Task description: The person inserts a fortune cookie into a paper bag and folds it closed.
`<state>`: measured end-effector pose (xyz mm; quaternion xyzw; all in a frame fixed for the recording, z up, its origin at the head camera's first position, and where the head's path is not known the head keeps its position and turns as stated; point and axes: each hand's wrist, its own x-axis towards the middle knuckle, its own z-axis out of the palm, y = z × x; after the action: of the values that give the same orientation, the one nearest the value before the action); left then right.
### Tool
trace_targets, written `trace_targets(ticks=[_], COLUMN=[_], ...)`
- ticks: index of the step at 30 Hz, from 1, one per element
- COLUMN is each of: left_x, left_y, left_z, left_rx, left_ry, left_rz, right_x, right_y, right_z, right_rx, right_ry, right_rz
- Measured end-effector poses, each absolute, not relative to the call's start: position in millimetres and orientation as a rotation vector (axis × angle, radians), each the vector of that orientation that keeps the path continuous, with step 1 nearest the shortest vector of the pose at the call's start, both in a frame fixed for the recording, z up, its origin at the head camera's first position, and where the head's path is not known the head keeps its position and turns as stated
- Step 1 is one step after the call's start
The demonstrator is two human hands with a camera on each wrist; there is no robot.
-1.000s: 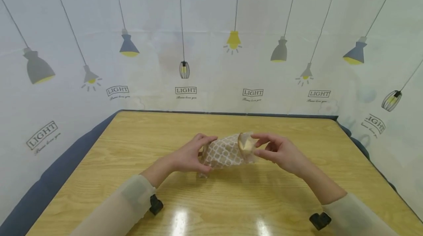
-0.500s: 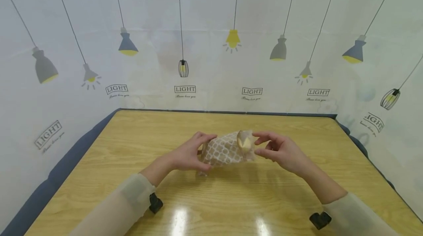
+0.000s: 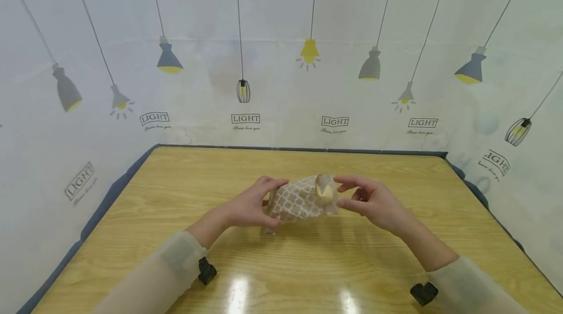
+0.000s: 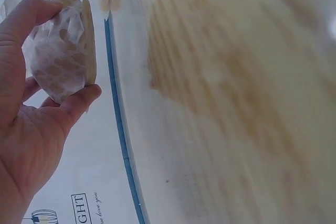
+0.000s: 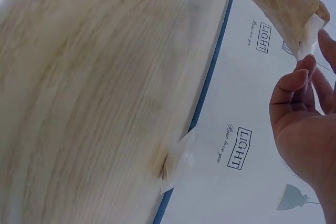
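A small paper bag (image 3: 300,200) with a white lattice pattern on tan is held sideways above the table, in the middle of the head view. My left hand (image 3: 251,205) grips its left end between thumb and fingers; the left wrist view shows the crinkled bag (image 4: 60,56) within that grasp. At the right end, the translucent mouth shows a pale yellowish patch with a brown edge; what lies inside is unclear. My right hand (image 3: 374,201) has thumb and forefinger at that edge. In the right wrist view, its fingertips meet the white rim of the bag (image 5: 311,32).
A wood-grain table (image 3: 272,265) spreads beneath both hands, with a dark blue edge along its back. Beyond stands a pale curtain (image 3: 281,20) printed with hanging lamps and LIGHT labels. Black wrist mounts (image 3: 424,293) sit at both sleeves.
Both hands keep their places at the two ends of the bag. The bag's mouth has shifted very slightly, and the head view has moved a little.
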<state>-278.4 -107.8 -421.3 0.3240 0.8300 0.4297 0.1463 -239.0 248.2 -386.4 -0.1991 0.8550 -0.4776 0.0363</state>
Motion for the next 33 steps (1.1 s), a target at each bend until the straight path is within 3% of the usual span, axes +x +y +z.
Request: trace_targets(ticks=[33], left_x=[-279.8], left_y=[-109.1], left_z=[-423.0], left_rx=[0.900], left_ry=[2.410], left_rz=[1.270], right_x=[-236.3], right_y=[237.2], right_z=[-390.1], right_rx=[-0.567], right_ry=[2.682], right_rz=[-1.493])
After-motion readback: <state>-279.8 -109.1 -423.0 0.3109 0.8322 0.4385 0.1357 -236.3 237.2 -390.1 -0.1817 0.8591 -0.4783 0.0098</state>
